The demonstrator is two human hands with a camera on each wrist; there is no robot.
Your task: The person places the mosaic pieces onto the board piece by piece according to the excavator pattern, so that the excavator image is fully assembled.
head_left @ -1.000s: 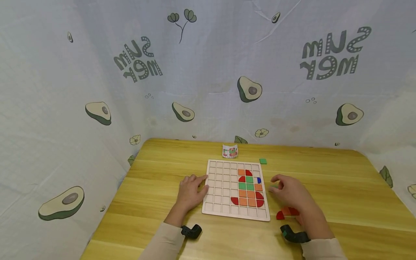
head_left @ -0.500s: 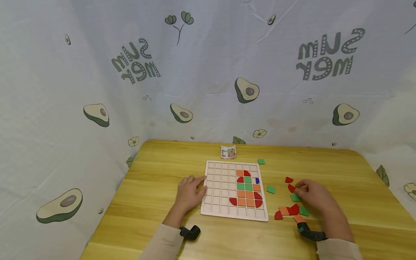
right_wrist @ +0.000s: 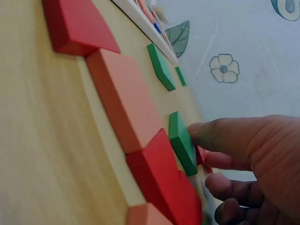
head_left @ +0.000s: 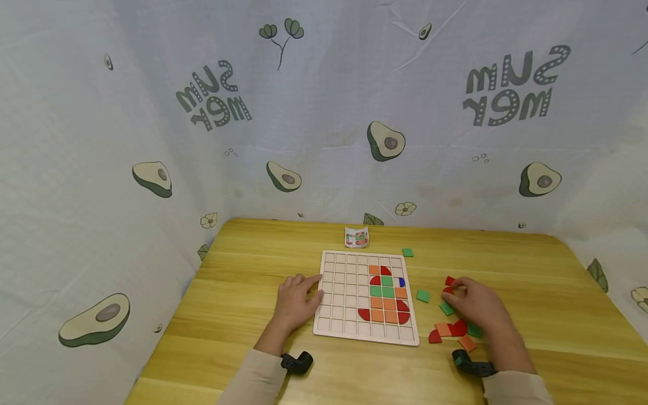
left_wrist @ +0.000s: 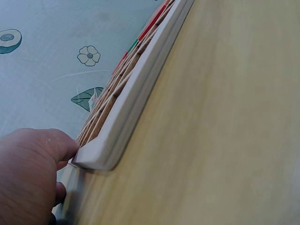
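While the left hand is lying flat with relaxed fingers against the board, holding nothing, the right hand is resting among loose tiles on the table, its thumb touching a green tile; any grip is unclear.
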